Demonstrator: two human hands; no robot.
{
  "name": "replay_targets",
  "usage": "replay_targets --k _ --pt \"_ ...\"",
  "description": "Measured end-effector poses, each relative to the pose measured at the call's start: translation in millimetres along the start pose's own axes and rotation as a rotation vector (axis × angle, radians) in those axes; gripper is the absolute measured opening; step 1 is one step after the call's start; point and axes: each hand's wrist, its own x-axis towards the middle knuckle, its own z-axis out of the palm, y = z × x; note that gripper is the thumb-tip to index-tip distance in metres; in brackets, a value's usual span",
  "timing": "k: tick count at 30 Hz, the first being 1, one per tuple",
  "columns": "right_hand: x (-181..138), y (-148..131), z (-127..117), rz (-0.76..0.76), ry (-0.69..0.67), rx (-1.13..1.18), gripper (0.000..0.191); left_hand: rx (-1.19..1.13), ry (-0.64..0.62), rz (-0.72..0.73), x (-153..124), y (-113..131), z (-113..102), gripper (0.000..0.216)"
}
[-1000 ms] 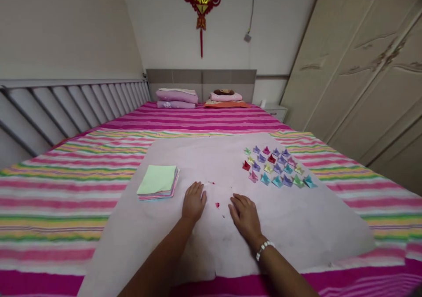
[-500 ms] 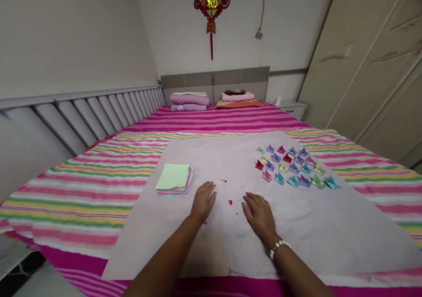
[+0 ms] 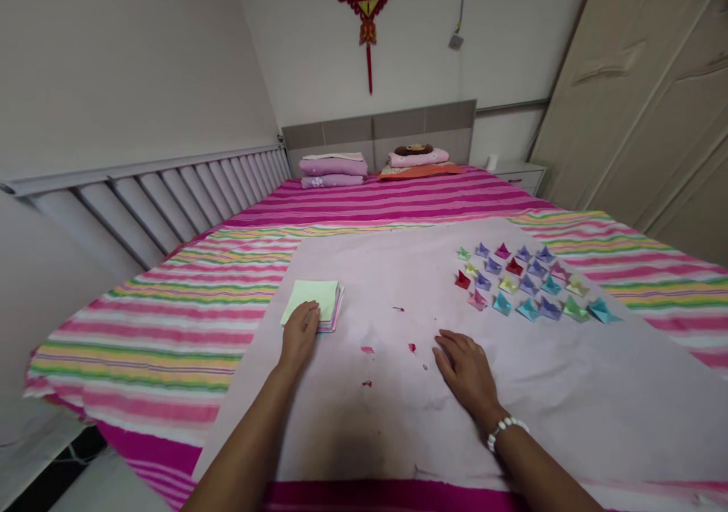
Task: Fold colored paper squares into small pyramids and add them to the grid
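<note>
My left hand (image 3: 300,333) rests over the lower edge of a stack of square coloured paper (image 3: 312,298), whose top sheet is pale green. Its fingers stretch forward onto the top sheet, not wrapped round anything. On the white sheet (image 3: 392,269) to the right lies my right hand (image 3: 467,368), palm down and open, with a white bead bracelet (image 3: 506,425) at the wrist. Small folded paper boats (image 3: 529,284) in several colours stand in rows beyond it. Between the hands lie red scraps (image 3: 412,347) and a small ring-like bit (image 3: 425,367).
The white sheet is spread over a striped bedspread (image 3: 153,337). A slatted rail (image 3: 171,193) runs along the left side. Folded purple bedding (image 3: 333,169) and a pink pillow (image 3: 418,158) lie by the headboard (image 3: 421,129); a wardrobe (image 3: 631,110) stands at right.
My left hand has moved left and forward from the bare sheet onto the paper stack, uncovering a red scrap. My right hand has stayed in place on the sheet; the view has shifted slightly.
</note>
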Motion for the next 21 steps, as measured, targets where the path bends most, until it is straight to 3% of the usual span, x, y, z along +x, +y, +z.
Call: replay_targets --k 7,21 --pt "-0.5 -0.2 -1.6 0.004 0.003 0.003 0.029 -0.007 -0.06 -0.071 9.7 -5.2 14.7 0.036" --pt "-2.9 3.1 -1.1 -0.012 0.009 -0.007 0.029 -0.045 -0.081 -0.161 -0.8 -11.3 20.3 0.037"
